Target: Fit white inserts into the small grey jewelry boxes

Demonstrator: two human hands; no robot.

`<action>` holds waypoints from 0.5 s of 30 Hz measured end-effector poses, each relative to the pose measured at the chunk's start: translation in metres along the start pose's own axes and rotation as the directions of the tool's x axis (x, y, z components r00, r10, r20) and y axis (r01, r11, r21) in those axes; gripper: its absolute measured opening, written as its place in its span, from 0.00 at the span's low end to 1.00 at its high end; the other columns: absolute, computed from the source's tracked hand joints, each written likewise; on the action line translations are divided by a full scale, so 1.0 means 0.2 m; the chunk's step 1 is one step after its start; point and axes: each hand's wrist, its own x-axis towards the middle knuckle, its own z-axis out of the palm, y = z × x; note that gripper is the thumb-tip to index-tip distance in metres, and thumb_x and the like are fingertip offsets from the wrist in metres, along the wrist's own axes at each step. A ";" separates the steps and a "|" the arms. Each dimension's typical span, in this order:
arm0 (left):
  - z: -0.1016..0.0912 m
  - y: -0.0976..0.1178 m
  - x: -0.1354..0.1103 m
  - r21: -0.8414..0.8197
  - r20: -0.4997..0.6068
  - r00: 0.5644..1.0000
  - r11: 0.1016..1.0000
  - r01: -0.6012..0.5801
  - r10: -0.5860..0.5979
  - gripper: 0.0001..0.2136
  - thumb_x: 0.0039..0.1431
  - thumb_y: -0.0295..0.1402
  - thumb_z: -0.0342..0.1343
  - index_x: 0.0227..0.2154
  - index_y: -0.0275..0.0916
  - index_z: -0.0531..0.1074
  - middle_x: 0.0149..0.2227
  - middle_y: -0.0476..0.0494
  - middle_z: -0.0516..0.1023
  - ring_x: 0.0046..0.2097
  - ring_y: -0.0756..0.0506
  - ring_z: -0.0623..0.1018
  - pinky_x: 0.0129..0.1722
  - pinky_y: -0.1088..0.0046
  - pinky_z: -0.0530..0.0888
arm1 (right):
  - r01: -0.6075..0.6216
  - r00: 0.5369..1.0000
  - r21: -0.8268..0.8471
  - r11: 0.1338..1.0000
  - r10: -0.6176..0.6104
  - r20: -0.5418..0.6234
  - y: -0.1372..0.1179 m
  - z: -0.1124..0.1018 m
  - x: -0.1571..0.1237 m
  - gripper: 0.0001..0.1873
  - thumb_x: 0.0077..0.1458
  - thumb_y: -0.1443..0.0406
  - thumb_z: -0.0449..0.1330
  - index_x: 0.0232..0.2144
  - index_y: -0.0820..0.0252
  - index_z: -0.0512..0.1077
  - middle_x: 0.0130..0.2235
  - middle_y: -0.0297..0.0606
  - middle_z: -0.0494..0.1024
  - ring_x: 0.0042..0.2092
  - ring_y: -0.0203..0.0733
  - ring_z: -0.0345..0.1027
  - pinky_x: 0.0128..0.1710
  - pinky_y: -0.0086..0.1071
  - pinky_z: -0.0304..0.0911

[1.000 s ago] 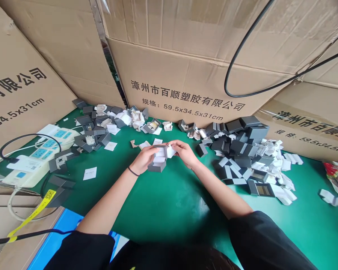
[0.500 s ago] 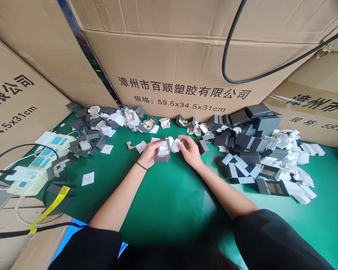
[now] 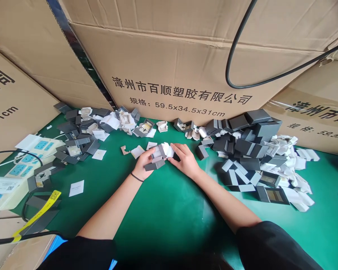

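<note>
My left hand [image 3: 144, 165] is closed round a small dark grey gift box [image 3: 155, 164], its lid open and a white lining or card showing inside. At the box's right side, my right hand [image 3: 186, 161] has thumb and fingers closed on a crumpled white paper piece [image 3: 168, 150]. Whether that paper is still partly in the box, I cannot tell. Just beyond my left hand lie a white card [image 3: 151, 145], another pale paper piece [image 3: 137, 152] and a torn beige scrap [image 3: 125, 150].
Dark grey boxes [image 3: 243, 144] and white paper pieces [image 3: 294, 176] are heaped on the right. Another heap of opened boxes [image 3: 83, 146] lies left, beside a power strip [image 3: 25, 165]. Large cartons [image 3: 169, 67] wall the back of the green table [image 3: 163, 213]. A black cable [image 3: 228, 67] hangs above.
My right hand has come left to the box and taken hold of the white paper. The box has tilted in my left hand. The view has shifted slightly.
</note>
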 end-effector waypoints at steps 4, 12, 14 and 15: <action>0.00 -0.01 -0.01 0.040 0.089 0.996 0.999 0.029 -0.033 0.10 0.54 0.33 0.54 0.38 0.36 0.74 0.42 0.39 0.78 0.49 0.37 0.75 0.48 0.55 0.73 | 0.015 0.999 0.021 1.000 -0.014 -0.037 -0.01 0.00 0.00 0.28 0.58 0.61 0.53 0.60 0.54 0.55 0.50 0.44 0.70 0.49 0.48 0.63 0.50 0.45 0.64; 0.00 -0.01 0.00 0.026 0.121 0.989 0.997 0.079 -0.082 0.11 0.55 0.32 0.54 0.40 0.36 0.74 0.43 0.40 0.78 0.49 0.39 0.75 0.49 0.54 0.72 | 0.059 0.997 0.066 0.996 -0.055 -0.061 -0.03 -0.01 0.00 0.26 0.59 0.63 0.51 0.59 0.56 0.57 0.53 0.45 0.68 0.54 0.44 0.62 0.53 0.40 0.63; 0.01 -0.01 0.00 0.018 0.095 0.993 0.997 0.073 -0.074 0.10 0.54 0.31 0.55 0.38 0.36 0.74 0.42 0.40 0.78 0.47 0.39 0.76 0.48 0.55 0.73 | 0.046 0.997 0.071 0.996 -0.042 -0.059 -0.03 -0.01 0.00 0.25 0.59 0.63 0.51 0.58 0.57 0.57 0.54 0.46 0.67 0.55 0.44 0.61 0.54 0.40 0.63; 0.01 -0.01 0.00 0.016 0.085 0.994 0.998 0.065 -0.066 0.09 0.54 0.31 0.55 0.38 0.36 0.74 0.41 0.40 0.78 0.46 0.39 0.76 0.47 0.55 0.74 | 0.033 0.998 0.072 0.997 -0.029 -0.051 -0.03 -0.01 0.00 0.25 0.59 0.62 0.51 0.58 0.57 0.57 0.54 0.45 0.67 0.55 0.44 0.61 0.54 0.40 0.62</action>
